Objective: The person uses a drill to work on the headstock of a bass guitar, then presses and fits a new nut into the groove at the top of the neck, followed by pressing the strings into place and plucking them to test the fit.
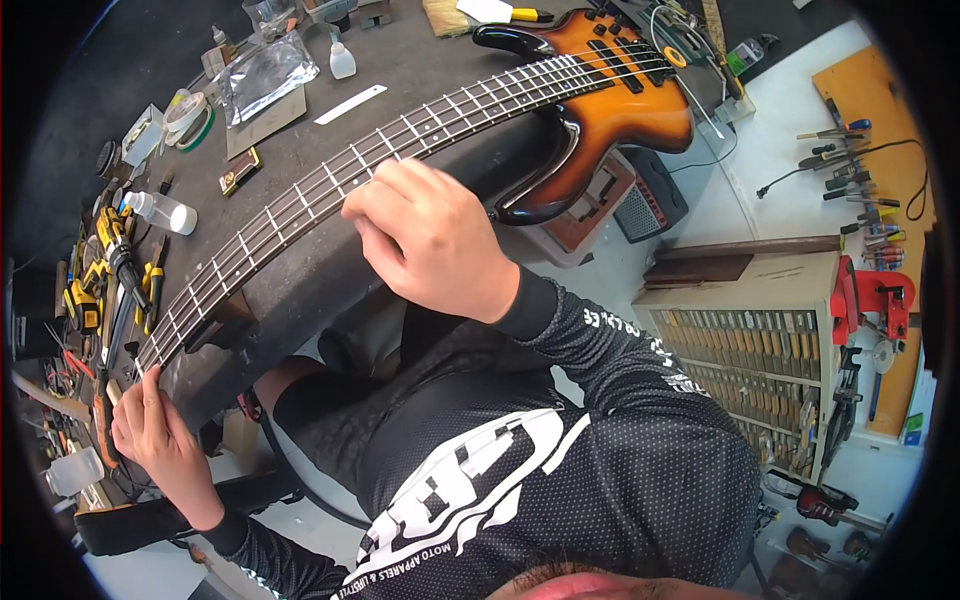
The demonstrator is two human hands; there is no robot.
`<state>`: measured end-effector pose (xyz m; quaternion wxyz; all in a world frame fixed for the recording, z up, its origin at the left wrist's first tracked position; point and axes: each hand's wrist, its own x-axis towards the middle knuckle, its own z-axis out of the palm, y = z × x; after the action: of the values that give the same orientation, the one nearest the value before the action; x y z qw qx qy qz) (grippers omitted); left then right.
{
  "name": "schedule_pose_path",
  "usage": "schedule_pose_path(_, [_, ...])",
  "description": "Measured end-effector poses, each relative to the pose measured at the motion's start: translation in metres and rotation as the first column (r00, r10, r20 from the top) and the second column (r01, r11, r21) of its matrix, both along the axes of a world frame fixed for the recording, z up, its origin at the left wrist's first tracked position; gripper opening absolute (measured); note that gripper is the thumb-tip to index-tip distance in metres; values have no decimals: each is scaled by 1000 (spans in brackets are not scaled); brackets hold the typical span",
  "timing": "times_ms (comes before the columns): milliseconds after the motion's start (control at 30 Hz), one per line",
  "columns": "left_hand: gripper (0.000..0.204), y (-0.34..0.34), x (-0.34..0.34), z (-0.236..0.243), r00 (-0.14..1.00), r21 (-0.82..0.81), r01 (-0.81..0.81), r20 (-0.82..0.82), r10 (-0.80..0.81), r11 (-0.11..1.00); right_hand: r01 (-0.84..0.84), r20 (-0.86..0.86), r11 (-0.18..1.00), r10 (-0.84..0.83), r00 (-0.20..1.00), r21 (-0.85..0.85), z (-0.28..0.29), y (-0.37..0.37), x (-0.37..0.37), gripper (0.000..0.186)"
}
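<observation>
A bass guitar (648, 112) with an orange-to-black sunburst body lies face up, slanting across the dark bench. Its long fretted neck (322, 192) runs down to the lower left. Over the middle of the neck is my right hand (425, 225), its fingers curled in with the tips at the strings' near edge. Whatever those fingers may hold is hidden. At the far left end of the neck, my left hand (158, 435) reaches up, one finger stretched out to touch the string end. Its other fingers are partly bent, and nothing shows in them.
Behind the neck lie a white ruler (350, 104), a foil sheet (268, 78) and small bottles (342, 58). A yellow drill (118, 248) and a clear bottle (162, 212) sit at left. A file cabinet (745, 345) and wall-hung screwdrivers (850, 185) are at right.
</observation>
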<state>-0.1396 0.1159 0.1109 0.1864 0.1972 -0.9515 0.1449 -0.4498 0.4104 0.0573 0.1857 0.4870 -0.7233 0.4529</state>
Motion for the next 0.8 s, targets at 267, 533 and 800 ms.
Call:
schedule_pose_path(267, [38, 10, -17, -6, 985, 0, 5, -170, -5, 1000, 145, -207, 982, -118, 971, 120, 16, -11, -11, 23])
schedule_pose_path(533, [26, 14, -27, -2, 974, 59, 36, -227, -21, 998, 135, -225, 976, -95, 970, 170, 19, -7, -12, 18])
schedule_pose_path(800, [19, 9, -33, 8, 987, 138, 14, -163, 8, 990, 124, -224, 965, -71, 972, 230, 27, -9, -14, 23])
